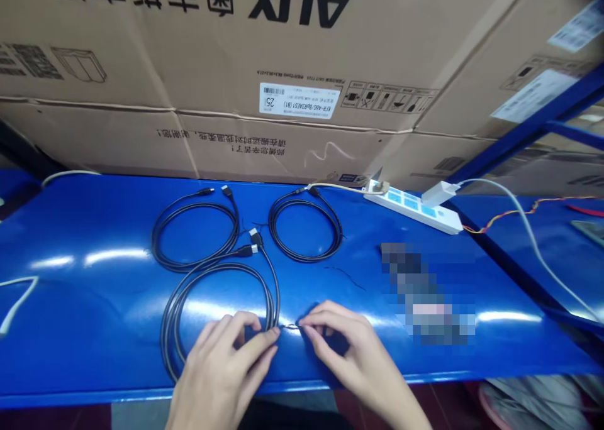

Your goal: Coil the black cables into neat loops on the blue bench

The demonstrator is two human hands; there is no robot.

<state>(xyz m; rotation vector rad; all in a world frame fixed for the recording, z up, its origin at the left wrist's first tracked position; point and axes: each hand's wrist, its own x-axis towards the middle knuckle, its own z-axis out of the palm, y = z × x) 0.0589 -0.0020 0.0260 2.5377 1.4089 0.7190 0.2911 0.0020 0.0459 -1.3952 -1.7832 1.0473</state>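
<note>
The person's left hand (221, 370) and right hand (361, 354) rest at the near edge of a glossy blue metal counter (80, 304), curled toward each other, their fingertips appearing to pinch the two ends of a short thin dark wire (289, 326), though it is too fine to be sure of the hold. The left hand lies over a coiled black cable (167, 336), with two more coiled black cables (195, 235) (306, 229) just beyond it. Further right sit a white power strip (410, 207) with a white plug adapter (436, 194) and a pixelated blurred patch (419, 292), while a large brown cardboard carton printed "AUX" (236, 59) stands behind the counter
</note>
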